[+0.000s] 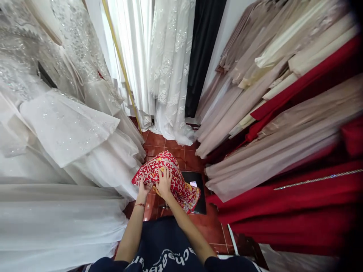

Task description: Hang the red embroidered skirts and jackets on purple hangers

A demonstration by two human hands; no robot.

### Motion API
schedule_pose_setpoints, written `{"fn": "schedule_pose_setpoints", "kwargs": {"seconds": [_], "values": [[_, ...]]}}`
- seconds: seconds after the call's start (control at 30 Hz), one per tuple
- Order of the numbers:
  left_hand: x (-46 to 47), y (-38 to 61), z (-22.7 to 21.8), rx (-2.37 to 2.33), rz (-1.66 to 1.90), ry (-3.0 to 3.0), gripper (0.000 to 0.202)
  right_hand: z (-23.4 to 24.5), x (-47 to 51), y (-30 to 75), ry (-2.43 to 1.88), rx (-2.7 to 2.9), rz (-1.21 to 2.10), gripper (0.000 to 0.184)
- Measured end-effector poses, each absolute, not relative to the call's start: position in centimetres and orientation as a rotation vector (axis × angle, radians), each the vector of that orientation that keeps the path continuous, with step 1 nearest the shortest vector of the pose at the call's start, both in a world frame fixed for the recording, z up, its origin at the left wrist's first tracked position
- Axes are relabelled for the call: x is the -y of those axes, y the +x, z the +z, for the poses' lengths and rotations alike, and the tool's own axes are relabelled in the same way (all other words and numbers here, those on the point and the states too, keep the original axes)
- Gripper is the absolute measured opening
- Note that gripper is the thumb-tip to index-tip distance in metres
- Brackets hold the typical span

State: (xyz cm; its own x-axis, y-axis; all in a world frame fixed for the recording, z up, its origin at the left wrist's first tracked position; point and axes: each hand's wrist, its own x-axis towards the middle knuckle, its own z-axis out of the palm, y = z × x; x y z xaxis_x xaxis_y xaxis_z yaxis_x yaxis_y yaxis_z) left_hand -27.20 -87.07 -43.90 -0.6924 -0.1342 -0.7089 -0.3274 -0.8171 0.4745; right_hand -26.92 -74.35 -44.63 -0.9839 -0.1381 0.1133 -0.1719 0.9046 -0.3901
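Observation:
A red cloth with a white and gold pattern is held bunched up in front of me, over the floor. My left hand grips its near lower edge, fingers curled into the fabric. My right hand lies on top of the cloth with the fingers spread but pressing into it, holding it. A thin red band sits on my left wrist.
White lace and sequinned gowns hang at the left and back. Beige and red dresses hang at the right, and a black garment at the back. Below the cloth is a dark flat board on the red tile floor.

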Motion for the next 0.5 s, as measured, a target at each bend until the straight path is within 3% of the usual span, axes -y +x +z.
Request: {"fn": "schedule_pose_setpoints", "kwargs": {"seconds": [0.3, 0.5], "values": [[85.4, -27.2, -47.3, -0.744, 2.749, -1.220, 0.037, -46.2, 74.1, -26.7, 0.265, 2.919, 0.689, 0.076], [85.3, -28.0, -46.9, -0.758, 2.690, -1.285, 0.030, -46.5, 73.8, -26.4, 0.275, 2.909, 0.711, 0.079]]}}
